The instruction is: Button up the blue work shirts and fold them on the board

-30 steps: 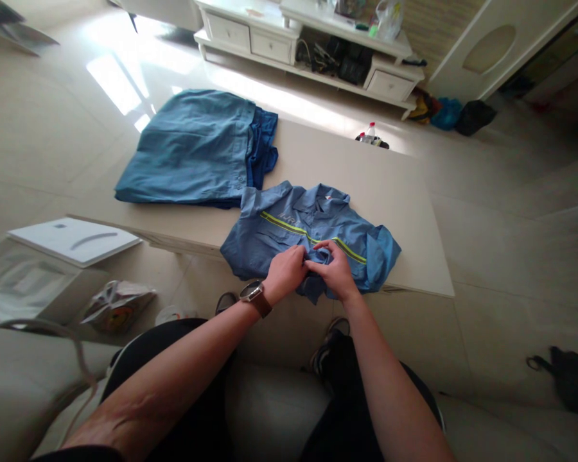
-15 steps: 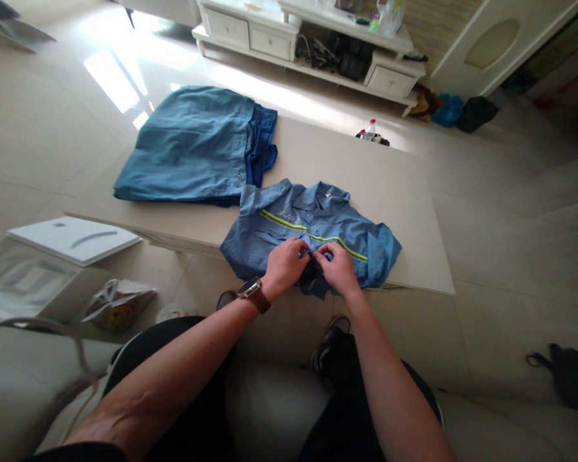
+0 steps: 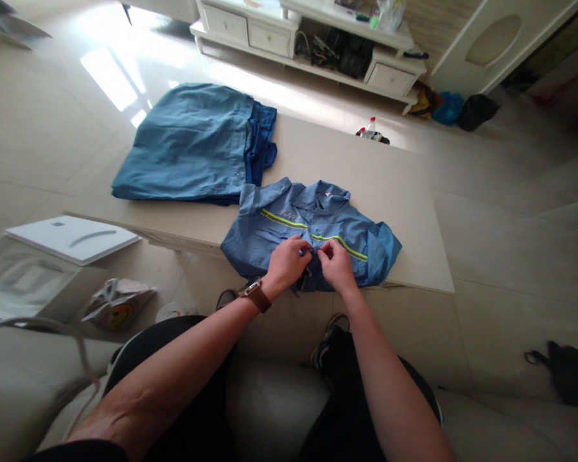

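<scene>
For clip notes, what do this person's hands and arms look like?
The left hand and right hand are ungloved. The left wrist wears a silver-cased wristwatch on a brown strap; a black sleeve shows farther up. The right forearm is bare.

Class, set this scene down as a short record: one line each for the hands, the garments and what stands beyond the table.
Left hand: gripping the blue shirt, watch on wrist
Right hand: pinching the same shirt, close beside the left
Shirt: on the table, yellow stripe across its chest
Folded blue clothes: on the table, left of the shirt
Beyond table: white cabinet with drawers
</scene>
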Available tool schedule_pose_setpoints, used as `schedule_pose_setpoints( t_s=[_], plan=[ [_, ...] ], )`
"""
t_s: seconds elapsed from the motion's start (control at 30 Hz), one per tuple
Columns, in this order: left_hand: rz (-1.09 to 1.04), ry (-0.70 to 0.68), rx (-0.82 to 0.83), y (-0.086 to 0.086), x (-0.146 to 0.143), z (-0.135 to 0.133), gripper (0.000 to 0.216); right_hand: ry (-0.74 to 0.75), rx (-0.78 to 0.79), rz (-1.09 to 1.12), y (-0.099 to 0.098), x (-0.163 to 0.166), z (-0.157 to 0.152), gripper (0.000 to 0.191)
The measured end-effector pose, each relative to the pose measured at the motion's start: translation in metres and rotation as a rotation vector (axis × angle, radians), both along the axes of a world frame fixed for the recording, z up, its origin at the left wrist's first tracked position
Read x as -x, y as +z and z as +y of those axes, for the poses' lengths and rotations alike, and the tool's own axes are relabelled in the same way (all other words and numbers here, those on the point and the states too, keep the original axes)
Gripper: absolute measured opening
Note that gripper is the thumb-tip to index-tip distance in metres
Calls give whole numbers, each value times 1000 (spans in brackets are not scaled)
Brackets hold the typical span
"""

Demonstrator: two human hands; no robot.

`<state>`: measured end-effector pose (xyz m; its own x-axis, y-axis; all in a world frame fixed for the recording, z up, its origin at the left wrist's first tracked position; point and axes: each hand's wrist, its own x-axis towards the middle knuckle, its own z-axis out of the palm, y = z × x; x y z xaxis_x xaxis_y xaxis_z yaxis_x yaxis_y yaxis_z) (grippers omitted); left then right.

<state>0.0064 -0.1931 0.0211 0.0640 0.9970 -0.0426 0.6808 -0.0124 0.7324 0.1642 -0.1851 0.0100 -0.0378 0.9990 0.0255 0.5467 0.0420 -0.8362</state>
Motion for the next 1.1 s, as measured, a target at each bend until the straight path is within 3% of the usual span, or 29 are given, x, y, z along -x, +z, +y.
schedule_pose_setpoints(
  t_s=[0.47, 0.8, 1.1],
  plan=[
    [-127, -5, -8, -5, -2, 0, 22, -35, -65, -88, 5, 3, -3, 14],
    [-203, 95, 56, -3, 1, 6, 25, -26, 28, 69, 4, 7, -1, 14],
    [-165, 107, 41, 1, 2, 6, 24, 21, -15, 35, 11, 8, -4, 19]
  ],
)
